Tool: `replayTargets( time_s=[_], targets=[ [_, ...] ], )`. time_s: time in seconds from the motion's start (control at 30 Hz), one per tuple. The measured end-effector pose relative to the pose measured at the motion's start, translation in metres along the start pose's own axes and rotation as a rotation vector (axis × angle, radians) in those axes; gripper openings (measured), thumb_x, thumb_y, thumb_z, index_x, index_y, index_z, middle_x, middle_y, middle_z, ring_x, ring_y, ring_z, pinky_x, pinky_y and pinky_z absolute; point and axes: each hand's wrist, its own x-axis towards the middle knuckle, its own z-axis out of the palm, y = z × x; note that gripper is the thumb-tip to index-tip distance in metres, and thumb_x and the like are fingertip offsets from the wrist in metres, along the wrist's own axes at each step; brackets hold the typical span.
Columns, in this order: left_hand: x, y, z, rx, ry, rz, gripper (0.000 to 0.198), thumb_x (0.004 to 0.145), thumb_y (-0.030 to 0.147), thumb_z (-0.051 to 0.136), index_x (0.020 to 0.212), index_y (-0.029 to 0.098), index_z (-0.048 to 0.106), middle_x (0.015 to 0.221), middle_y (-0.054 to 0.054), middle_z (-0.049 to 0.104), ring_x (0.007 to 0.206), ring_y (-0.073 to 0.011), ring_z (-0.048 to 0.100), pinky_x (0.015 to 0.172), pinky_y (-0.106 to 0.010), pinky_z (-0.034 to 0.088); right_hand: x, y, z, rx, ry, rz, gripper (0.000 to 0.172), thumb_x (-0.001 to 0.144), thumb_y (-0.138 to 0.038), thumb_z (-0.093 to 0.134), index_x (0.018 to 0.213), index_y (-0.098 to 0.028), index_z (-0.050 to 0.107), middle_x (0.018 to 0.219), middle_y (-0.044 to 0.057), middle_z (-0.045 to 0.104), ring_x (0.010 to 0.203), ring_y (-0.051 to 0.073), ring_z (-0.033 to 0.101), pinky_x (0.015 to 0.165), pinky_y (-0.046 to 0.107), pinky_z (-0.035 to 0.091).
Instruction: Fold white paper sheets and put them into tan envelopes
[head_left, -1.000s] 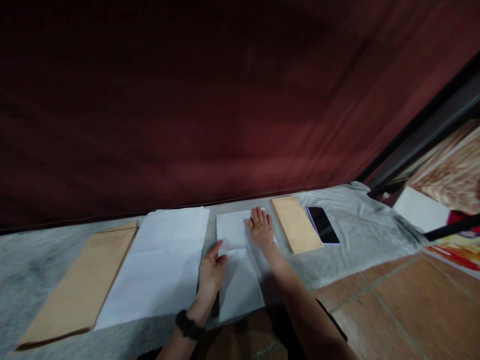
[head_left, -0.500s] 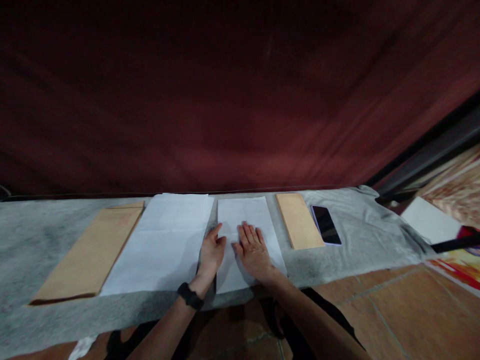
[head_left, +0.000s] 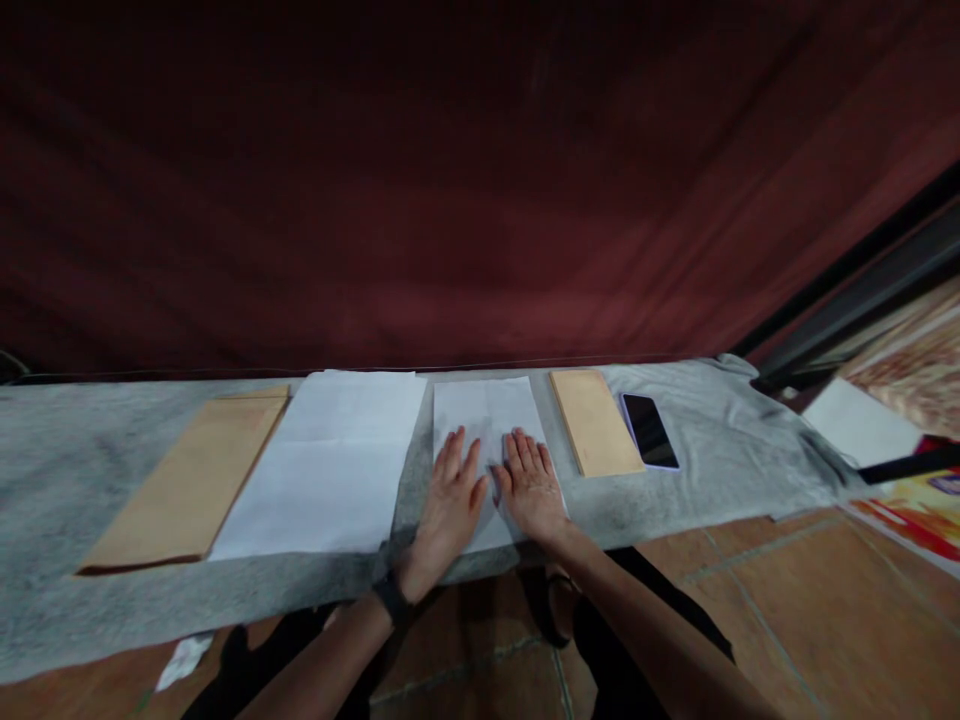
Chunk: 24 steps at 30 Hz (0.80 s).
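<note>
Here's the white sheet point(head_left: 489, 404), lying on the grey-cloth-covered table point(head_left: 720, 440) straight in front of the person, its far end bare and its near part under both hands. The right hand point(head_left: 531, 490) is down flat on it, palm under, fingers straight and slightly fanned, gripping nothing! The left hand point(head_left: 450, 500) is just beside it over the same sheet, fingers extended, thumb held apart, nothing in its grasp either; whether its whole palm touches the paper, you can't tell. There's a dark band point(head_left: 393, 598) on that left wrist. Out to the left now, and across a narrow strip of cloth sits the larger white paper point(head_left: 322, 470), a crease running across it, and right up against that, the big brown envelope point(head_left: 187, 485). Swing right of the sheet: a smaller tan envelope point(head_left: 598, 425), and at its edge a phone point(head_left: 649, 432), screen dark, lilac rim showing. Behind it all hangs a deep red curtain point(head_left: 420, 220), and below, brown floor tiles point(head_left: 772, 600) with a crumpled white scrap point(head_left: 184, 660) at lower left.
</note>
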Motion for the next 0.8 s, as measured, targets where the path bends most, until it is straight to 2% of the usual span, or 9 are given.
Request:
replayTargets(
  time_s=[0.07,0.17,0.3,0.47,0.6,0.7,0.8],
  targets=[
    [-0.011,0.012,0.004,0.089,-0.117,0.121,0.052,0.098,0.029,0.046,0.147,0.014,0.042,0.159,-0.017,0.038,0.150,-0.0308,0.031,0.118,-0.054,0.035,0.000,0.001,-0.001,-0.003,-0.027,-0.020,0.056,0.106,-0.038,0.030,0.156,-0.013,0.032,0.164,0.011,0.025,0.152,0.028,0.024,0.123,0.050,0.020],
    [-0.020,0.017,0.006,0.171,-0.197,0.133,0.056,0.099,0.037,0.046,0.147,0.009,0.042,0.155,-0.019,0.044,0.148,-0.0305,0.034,0.120,-0.052,0.031,-0.001,0.005,-0.001,-0.003,-0.036,-0.023,0.055,0.106,-0.037,0.030,0.156,-0.014,0.032,0.164,0.010,0.025,0.152,0.027,0.025,0.124,0.049,0.020],
    [-0.020,0.007,-0.003,0.155,-0.219,0.046,0.068,0.096,0.047,0.050,0.149,0.005,0.040,0.156,-0.023,0.039,0.149,-0.0327,0.031,0.121,-0.052,0.029,-0.007,0.015,-0.002,0.006,0.014,-0.012,0.059,0.105,-0.042,0.036,0.155,-0.011,0.034,0.162,0.015,0.030,0.151,0.029,0.029,0.122,0.048,0.025],
    [-0.024,-0.006,-0.010,0.103,-0.201,-0.055,0.073,0.094,0.049,0.053,0.151,0.007,0.037,0.158,-0.023,0.036,0.149,-0.0347,0.030,0.121,-0.054,0.027,-0.019,0.029,-0.004,0.023,0.085,-0.039,0.060,0.104,-0.042,0.039,0.154,-0.009,0.036,0.161,0.017,0.034,0.149,0.031,0.031,0.119,0.049,0.031],
    [-0.030,-0.009,-0.017,0.103,-0.177,-0.069,0.073,0.093,0.048,0.056,0.151,0.007,0.039,0.158,-0.024,0.035,0.149,-0.0353,0.030,0.121,-0.054,0.027,-0.030,0.037,-0.007,0.034,0.095,-0.056,0.060,0.104,-0.041,0.040,0.154,-0.008,0.036,0.159,0.019,0.036,0.148,0.031,0.033,0.119,0.050,0.033],
    [-0.034,-0.006,-0.029,0.091,-0.263,0.071,0.067,0.092,0.047,0.058,0.149,0.014,0.044,0.160,-0.020,0.035,0.150,-0.0341,0.029,0.122,-0.056,0.023,-0.036,0.044,-0.011,0.037,0.070,-0.085,0.060,0.104,-0.040,0.041,0.154,-0.007,0.037,0.159,0.019,0.036,0.148,0.031,0.034,0.119,0.050,0.033],
    [-0.037,-0.002,-0.041,0.056,-0.397,0.246,0.059,0.094,0.042,0.058,0.148,0.024,0.045,0.157,-0.012,0.043,0.148,-0.0291,0.035,0.123,-0.059,0.014,-0.039,0.055,-0.019,0.048,0.019,-0.141,0.058,0.103,-0.039,0.044,0.153,-0.009,0.038,0.159,0.018,0.037,0.148,0.029,0.034,0.120,0.049,0.033]
  ],
)
